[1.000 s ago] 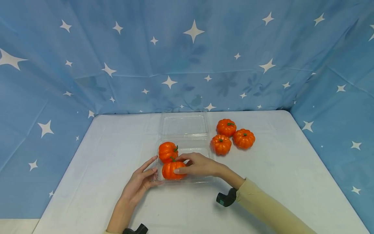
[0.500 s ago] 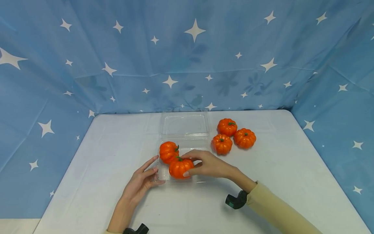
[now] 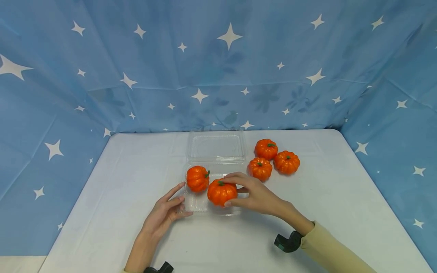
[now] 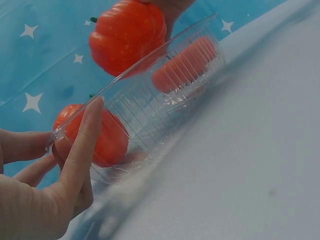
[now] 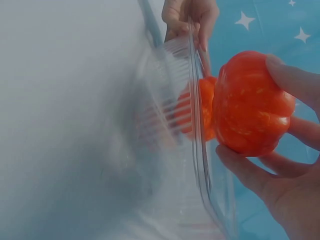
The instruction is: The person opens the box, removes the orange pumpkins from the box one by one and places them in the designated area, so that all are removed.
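A clear plastic clamshell container [image 3: 198, 204] lies open on the table, one small orange toy pumpkin [image 3: 197, 179] inside it at the left. My left hand [image 3: 162, 214] grips the container's near left corner, thumb along the front wall and fingers on the left side. My right hand [image 3: 257, 195] holds another toy pumpkin [image 3: 222, 193] between thumb and fingers. In the left wrist view, this held pumpkin [image 4: 127, 37] is raised above the container's rim. The right wrist view shows fingertips [image 5: 235, 157] on its side.
The container's see-through lid [image 3: 216, 147] is folded back flat behind it. Three more orange toy pumpkins [image 3: 260, 169] sit close together just right of the container. A white cloth [image 3: 102, 212] covers the table, and a blue star-patterned curtain [image 3: 153, 57] hangs behind.
My right hand has carried the held pumpkin rightward, away from the one at the container's left. The left hand stays at the corner.
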The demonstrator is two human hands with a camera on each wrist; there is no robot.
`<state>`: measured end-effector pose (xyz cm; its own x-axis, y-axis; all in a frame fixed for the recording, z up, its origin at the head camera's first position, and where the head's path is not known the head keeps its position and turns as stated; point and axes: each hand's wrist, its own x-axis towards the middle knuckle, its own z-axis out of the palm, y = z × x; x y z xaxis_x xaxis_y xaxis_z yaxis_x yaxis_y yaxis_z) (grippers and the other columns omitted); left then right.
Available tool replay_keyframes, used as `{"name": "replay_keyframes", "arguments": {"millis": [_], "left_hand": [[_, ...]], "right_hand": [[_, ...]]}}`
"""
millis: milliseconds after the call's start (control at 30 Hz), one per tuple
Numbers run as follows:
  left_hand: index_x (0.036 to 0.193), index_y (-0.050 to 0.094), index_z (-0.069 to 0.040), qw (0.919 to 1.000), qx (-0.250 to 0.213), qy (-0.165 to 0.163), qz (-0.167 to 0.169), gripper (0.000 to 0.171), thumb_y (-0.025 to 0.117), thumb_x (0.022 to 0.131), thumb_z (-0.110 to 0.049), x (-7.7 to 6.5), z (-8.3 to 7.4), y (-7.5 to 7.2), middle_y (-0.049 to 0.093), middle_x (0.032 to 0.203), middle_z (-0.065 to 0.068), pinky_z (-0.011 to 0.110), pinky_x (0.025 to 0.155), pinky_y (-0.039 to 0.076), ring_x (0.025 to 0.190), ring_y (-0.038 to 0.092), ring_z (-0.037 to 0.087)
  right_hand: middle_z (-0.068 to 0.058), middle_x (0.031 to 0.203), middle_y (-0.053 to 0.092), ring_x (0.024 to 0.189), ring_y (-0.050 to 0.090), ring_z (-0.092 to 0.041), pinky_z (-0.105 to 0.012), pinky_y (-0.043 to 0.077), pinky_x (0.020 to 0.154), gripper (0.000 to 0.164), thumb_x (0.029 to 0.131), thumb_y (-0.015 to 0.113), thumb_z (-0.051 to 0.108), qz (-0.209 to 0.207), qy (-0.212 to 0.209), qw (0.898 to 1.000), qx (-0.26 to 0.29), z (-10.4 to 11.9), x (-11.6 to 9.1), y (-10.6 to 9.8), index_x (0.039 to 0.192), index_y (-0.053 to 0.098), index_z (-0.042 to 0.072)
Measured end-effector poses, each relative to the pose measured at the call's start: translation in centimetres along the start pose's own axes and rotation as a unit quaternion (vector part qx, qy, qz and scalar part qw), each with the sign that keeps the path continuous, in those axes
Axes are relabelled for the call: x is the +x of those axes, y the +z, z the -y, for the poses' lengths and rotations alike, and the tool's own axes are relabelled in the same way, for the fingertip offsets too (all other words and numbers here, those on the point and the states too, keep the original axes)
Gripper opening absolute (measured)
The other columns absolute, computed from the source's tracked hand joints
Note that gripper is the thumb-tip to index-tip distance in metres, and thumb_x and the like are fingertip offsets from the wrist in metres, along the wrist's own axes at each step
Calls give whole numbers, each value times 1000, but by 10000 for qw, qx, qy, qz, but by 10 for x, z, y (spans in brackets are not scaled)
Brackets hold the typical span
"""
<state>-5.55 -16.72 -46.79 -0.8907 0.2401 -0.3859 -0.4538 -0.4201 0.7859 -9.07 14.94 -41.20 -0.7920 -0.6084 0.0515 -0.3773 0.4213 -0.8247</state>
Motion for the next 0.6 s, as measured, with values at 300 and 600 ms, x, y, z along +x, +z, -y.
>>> {"name": "replay_keyframes", "arguments": {"millis": [300, 600], "left_hand": [[161, 31, -10, 10000, 60, 0, 46, 61, 52, 104, -2, -1, -1, -2, 53, 83, -1, 47, 89, 62, 72, 54, 10], [161, 31, -10, 9999, 59, 19, 112, 60, 51, 105, -2, -2, -1, -4, 54, 81, 0, 46, 89, 62, 72, 55, 11]], "right_hand": [[-4, 145, 57, 130, 58, -28, -41, 61, 93, 61, 84, 85, 36, -458, -37, 9986, -277, -6, -15, -10, 139, 64, 21], [-7, 148, 55, 131, 57, -33, -46, 61, 92, 59, 85, 85, 32, -749, 77, 9964, -396, -16, -31, -21, 139, 64, 22]]}}
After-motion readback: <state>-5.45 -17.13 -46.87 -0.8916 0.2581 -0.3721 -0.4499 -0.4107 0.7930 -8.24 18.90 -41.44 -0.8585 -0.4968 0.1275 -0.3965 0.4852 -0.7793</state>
